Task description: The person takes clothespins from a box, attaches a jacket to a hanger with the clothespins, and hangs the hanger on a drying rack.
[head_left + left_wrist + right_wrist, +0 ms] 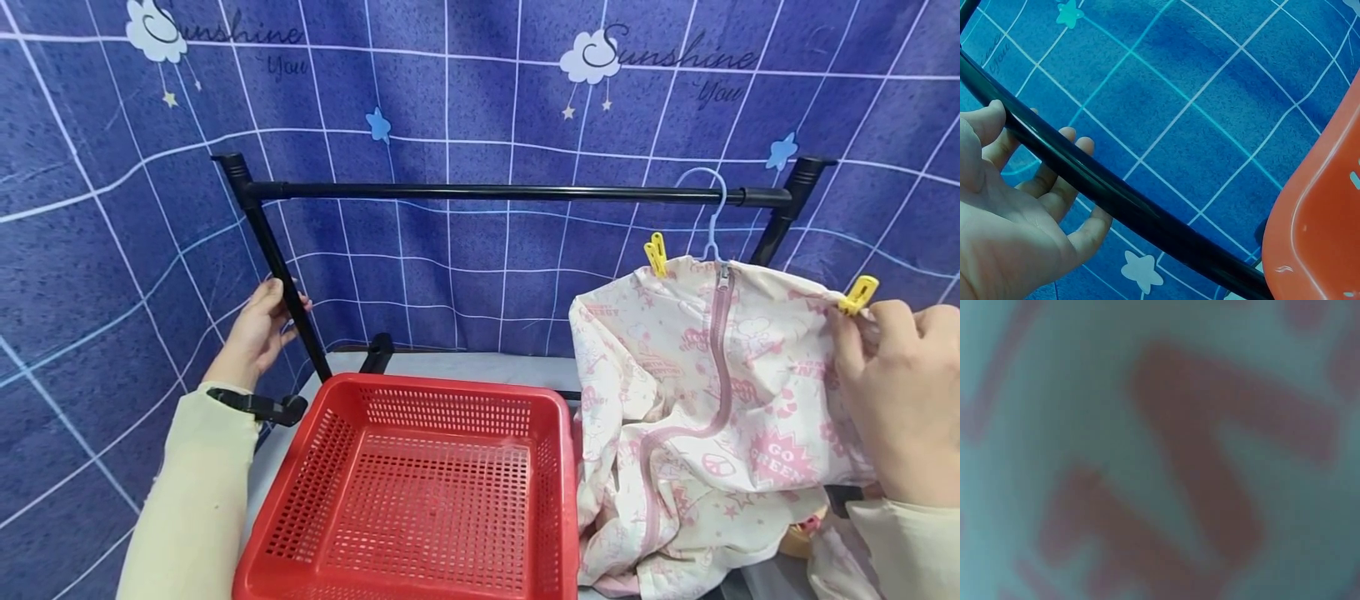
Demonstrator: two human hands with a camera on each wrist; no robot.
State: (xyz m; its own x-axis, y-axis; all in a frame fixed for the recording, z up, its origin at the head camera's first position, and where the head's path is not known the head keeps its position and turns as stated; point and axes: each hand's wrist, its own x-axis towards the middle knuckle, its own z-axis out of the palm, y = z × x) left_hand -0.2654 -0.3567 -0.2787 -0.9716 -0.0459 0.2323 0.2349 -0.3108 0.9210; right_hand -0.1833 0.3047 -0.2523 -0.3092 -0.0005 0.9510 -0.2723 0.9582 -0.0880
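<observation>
A white jacket with pink prints and a pink zipper (722, 350) hangs from a blue hanger (714, 225) hooked on the right part of a black rack's bar (487, 192). Yellow clips (656, 257) sit at its shoulders. My right hand (907, 400) pinches the jacket's shoulder beside the right-hand yellow clip (859, 295); some fingertips are hidden by cloth. On the other side, my left hand (258, 329) holds the rack's left post (1094, 172), thumb on the near side and fingers loosely curled behind. Blurred pink-printed fabric (1285, 506) fills the right wrist view.
A red perforated basket (457, 386) stands in front of the rack, left of the jacket. Behind hangs a blue gridded curtain (480, 283) with clouds and stars. Other cloth (840, 558) lies at lower right, partly covered by the jacket. The rack's right post (795, 187) stands behind the jacket.
</observation>
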